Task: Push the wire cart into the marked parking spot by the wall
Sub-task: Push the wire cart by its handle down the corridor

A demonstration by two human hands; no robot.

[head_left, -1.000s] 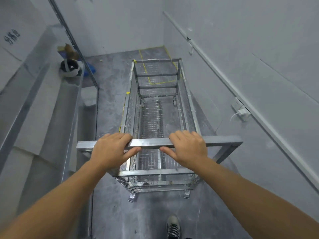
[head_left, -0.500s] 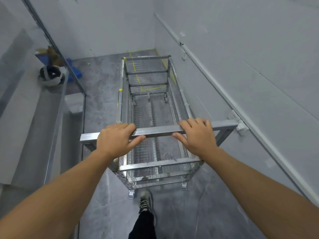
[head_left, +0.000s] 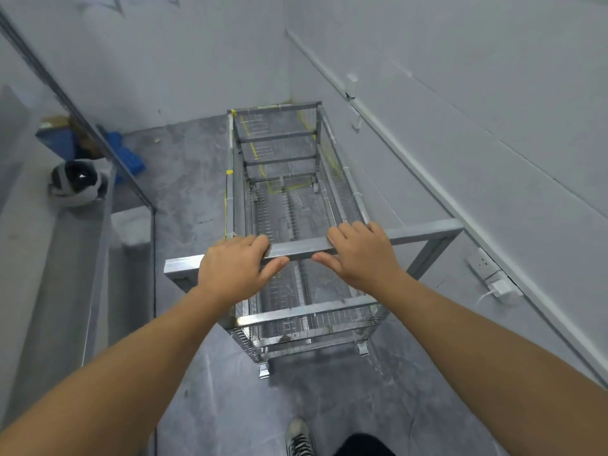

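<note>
**Both hands on the cart handle, far end over the yellow tape**

The left hand (head_left: 235, 266) is curled over the handle bar (head_left: 297, 249) of the wire cart (head_left: 289, 222), fingers on top, thumb hooked underneath. The right hand (head_left: 362, 255) sits just beside it on the same bar, fingers laid over the top; its thumb points toward the left hand below the bar, and I cannot quite tell whether it presses the metal.

Ahead of the hands the cart stretches away toward the corner of the room, running alongside the wall (head_left: 460, 93) on the right-hand side. Its far end stands over the yellow tape lines (head_left: 263, 172) on the floor (head_left: 190, 179), which show through the mesh; the near end, below the hands, lies outside them.

Beyond the left hand, a grey ledge carries a black-and-white helmet-like object (head_left: 77, 184). To the right of the right hand, a wall socket with a white plug (head_left: 500, 286) is mounted low on the wall. Below the hands, a shoe (head_left: 297, 437) is planted on the floor.
</note>
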